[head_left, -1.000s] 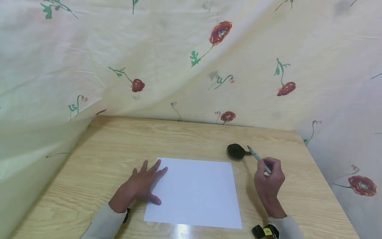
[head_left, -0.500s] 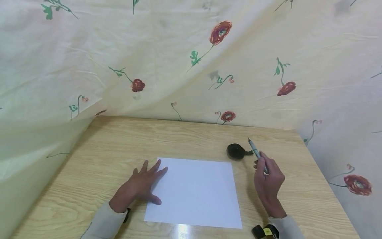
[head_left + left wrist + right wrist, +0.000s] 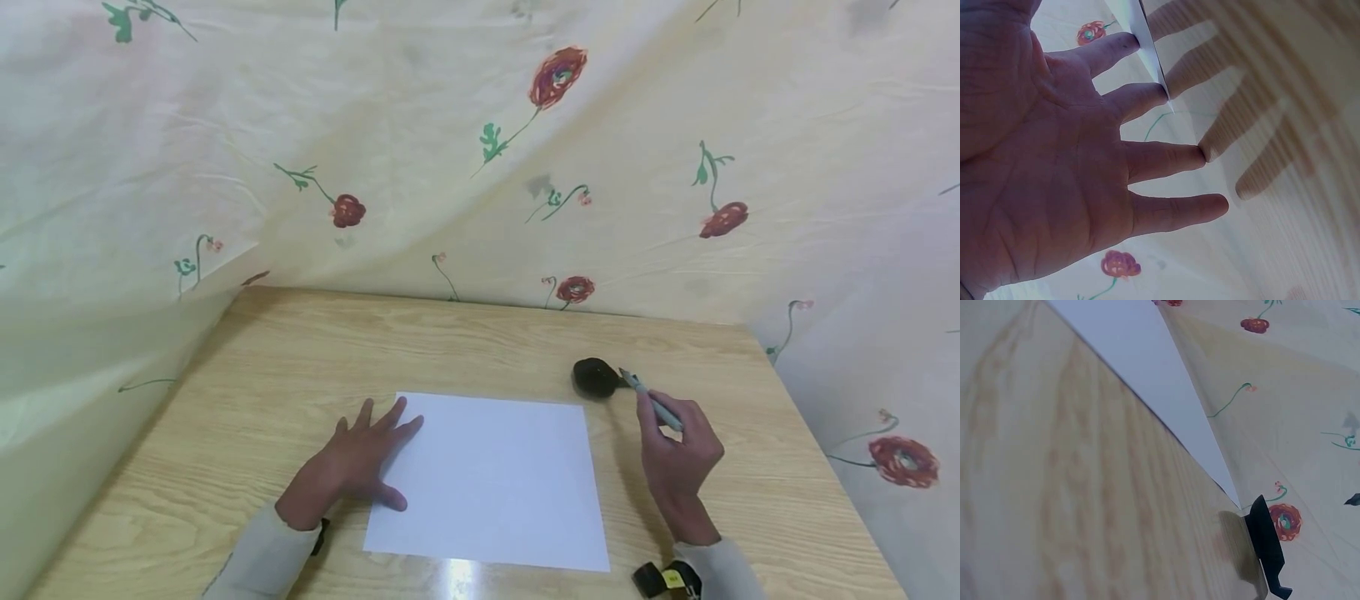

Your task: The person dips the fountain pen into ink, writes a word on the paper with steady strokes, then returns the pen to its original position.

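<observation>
A blank white sheet of paper (image 3: 495, 483) lies on the wooden table. My left hand (image 3: 352, 462) rests across its left edge, fingers spread and straight; the left wrist view shows the palm (image 3: 1054, 156) and the fingertips at the paper's edge (image 3: 1147, 44). To the right of the sheet, my right hand (image 3: 681, 446) pinches a grey-green pen (image 3: 654, 402) between thumb and fingers. The pen's dark tip points up and left, beside a round black object with a short tail (image 3: 595, 378). In the right wrist view that black object (image 3: 1264, 531) appears, but hand and pen do not.
The pale wooden table (image 3: 420, 333) meets a cream cloth with red flowers (image 3: 420, 125) at its back and sides. Dark wrist-worn devices (image 3: 666, 578) sit at my right cuff.
The pen's tip has swung up, then back down and left towards the black object's tail, as the right fingers shifted. The left hand and the paper stay put.
</observation>
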A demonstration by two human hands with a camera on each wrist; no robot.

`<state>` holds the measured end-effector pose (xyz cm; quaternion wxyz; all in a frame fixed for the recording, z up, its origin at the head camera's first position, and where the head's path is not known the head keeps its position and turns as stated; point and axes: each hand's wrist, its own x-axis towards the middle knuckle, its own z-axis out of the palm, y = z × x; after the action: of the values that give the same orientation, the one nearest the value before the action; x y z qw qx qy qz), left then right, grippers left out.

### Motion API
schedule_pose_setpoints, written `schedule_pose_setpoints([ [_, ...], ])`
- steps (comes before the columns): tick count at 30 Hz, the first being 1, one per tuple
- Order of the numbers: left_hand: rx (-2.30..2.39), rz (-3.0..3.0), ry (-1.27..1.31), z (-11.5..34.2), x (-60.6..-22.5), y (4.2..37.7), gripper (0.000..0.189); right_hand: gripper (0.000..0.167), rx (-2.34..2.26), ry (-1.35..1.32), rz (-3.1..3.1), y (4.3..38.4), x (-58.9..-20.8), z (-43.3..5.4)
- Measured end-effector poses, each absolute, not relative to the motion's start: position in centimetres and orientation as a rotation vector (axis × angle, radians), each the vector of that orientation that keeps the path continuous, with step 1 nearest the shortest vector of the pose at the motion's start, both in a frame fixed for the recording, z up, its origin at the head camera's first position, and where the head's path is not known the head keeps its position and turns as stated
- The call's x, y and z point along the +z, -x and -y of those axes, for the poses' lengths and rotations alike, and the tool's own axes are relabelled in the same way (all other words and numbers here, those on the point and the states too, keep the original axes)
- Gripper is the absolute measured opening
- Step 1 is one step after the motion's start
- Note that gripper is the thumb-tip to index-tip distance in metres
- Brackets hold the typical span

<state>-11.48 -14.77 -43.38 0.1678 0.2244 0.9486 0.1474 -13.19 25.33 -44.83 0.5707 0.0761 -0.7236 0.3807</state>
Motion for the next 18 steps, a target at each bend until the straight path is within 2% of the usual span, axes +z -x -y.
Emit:
schedule_pose_setpoints([
  [10, 0.421, -2.687, -0.623, 14.8, -43.6, 11.7, 0.113, 0.011, 0.820, -0.225, 1.788, 13.2, -45.4, -25.6],
  [18, 0.412, -2.690, -0.632, 14.9, -43.9, 11.7, 0.113, 0.004, 0.994, -0.174, 1.814, 13.4, -46.1, -26.0],
])
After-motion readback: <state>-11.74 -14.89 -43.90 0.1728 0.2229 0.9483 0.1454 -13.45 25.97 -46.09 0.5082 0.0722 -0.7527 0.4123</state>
